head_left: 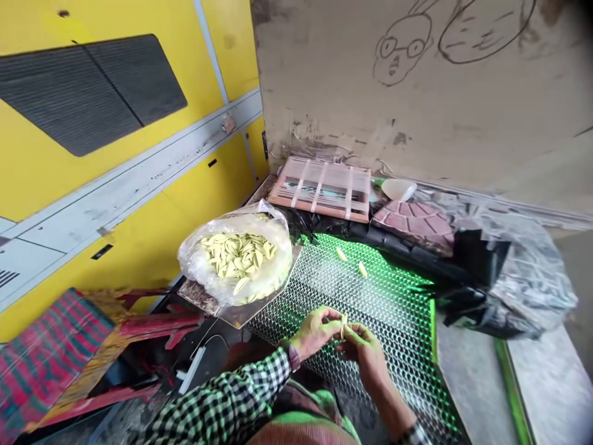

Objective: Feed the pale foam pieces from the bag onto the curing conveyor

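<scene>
My left hand (312,337) and my right hand (368,355) meet over the green-lit metal mesh belt (393,321). Between their fingertips is a small pale-yellow, leaf-shaped piece (343,326), pinched from both sides and partly covered by fingers. Farther back on the mesh lie two similar pieces, a near one (362,269) and a far one (341,254), apart from each other. To the left of my hands, an open clear plastic bag (189,250) holds a heap of the same pale-yellow pieces (238,253).
Behind the mesh stands a taped framed panel (322,188) beside a pink brick-patterned piece (414,222) and black plastic wrapping (477,266). A yellow machine wall (217,179) rises at left, a cardboard sheet (324,93) at the back. A red-and-green checked cloth (60,364) covers something lower left.
</scene>
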`<state>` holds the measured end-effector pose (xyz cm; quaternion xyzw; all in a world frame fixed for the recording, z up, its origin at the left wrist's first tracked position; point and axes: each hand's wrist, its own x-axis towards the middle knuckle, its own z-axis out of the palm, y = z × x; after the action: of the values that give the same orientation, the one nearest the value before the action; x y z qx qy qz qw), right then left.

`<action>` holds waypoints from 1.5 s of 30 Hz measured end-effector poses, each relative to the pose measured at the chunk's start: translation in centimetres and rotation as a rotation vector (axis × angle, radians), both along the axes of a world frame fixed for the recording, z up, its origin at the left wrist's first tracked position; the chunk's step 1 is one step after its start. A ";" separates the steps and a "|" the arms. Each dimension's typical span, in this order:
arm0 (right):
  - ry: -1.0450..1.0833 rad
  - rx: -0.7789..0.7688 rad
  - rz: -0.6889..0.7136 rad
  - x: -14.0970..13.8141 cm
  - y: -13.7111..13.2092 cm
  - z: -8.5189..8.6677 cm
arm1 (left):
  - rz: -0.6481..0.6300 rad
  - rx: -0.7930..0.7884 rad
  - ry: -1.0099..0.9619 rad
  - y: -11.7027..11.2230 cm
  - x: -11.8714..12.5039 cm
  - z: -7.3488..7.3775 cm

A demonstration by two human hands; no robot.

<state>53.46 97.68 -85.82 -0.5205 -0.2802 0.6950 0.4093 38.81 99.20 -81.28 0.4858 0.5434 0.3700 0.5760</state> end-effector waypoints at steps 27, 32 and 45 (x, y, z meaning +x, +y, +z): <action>-0.838 0.812 -0.006 -1.1 -0.5 1.1 | 0.439 0.626 1.459 -0.8 -19.9 7.7; -0.508 0.657 0.090 -4.1 -0.3 4.5 | 0.621 0.754 1.150 -1.5 -18.8 9.2; 0.077 0.244 -0.005 -7.3 -1.1 5.6 | 0.246 0.375 0.391 -3.4 -5.2 2.6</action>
<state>46.16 96.62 -80.21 -0.4408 -0.3453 0.6741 0.4818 33.58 95.84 -78.73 0.5765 0.6209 0.4303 0.3113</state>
